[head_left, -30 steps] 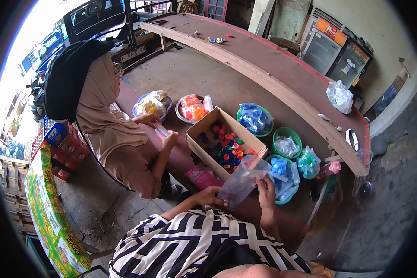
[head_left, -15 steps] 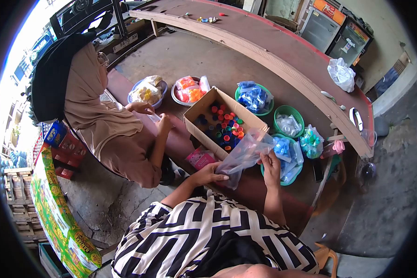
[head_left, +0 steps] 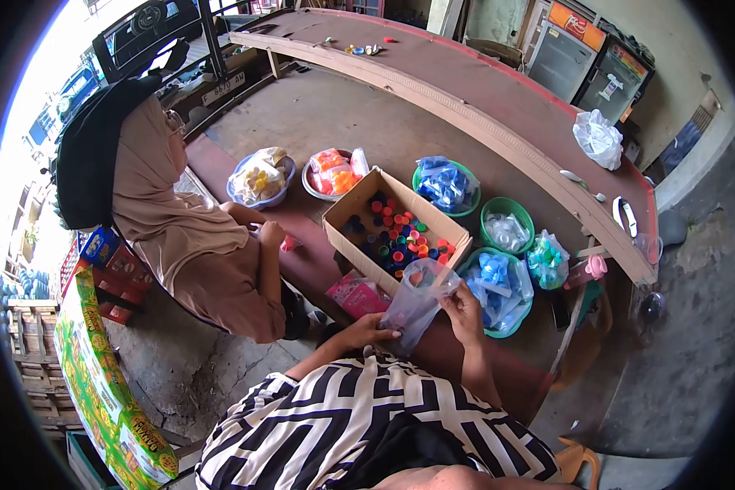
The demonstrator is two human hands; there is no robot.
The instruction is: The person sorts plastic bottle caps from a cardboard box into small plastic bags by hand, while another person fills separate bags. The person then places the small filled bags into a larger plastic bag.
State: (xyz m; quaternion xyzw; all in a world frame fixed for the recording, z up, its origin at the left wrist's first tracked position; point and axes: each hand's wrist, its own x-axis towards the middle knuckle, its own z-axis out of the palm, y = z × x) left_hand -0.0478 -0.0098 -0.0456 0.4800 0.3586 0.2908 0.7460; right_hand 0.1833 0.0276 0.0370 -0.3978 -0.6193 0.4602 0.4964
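Note:
A clear plastic bag [head_left: 416, 314] hangs between my hands, its mouth spread into a round opening at the top. My left hand [head_left: 366, 331] is closed on the bag's left lower side. Fingers of my right hand [head_left: 463, 315] pinch its upper right edge. Just beyond the bag stands an open cardboard box [head_left: 347, 237] with many red, dark blue, green and orange bottle caps [head_left: 394, 224] inside. A pink printed packet [head_left: 356, 296] lies between the box and my left hand. To the right of my right hand is a green basket [head_left: 524, 314] of bagged blue caps [head_left: 493, 273].
Baskets of bagged caps stand around the box: yellowish [head_left: 260, 180], orange [head_left: 335, 171], blue [head_left: 447, 184] and clear [head_left: 506, 231]. A person [head_left: 184, 220] sits at the left, hands near the table edge. A wooden ledge [head_left: 465, 102] runs behind; a white plastic bag [head_left: 598, 139] rests on it.
The bag has gone from lying slanted and flattish to upright with its mouth opened. My right hand has moved slightly left and down. The other person's hands have come lower.

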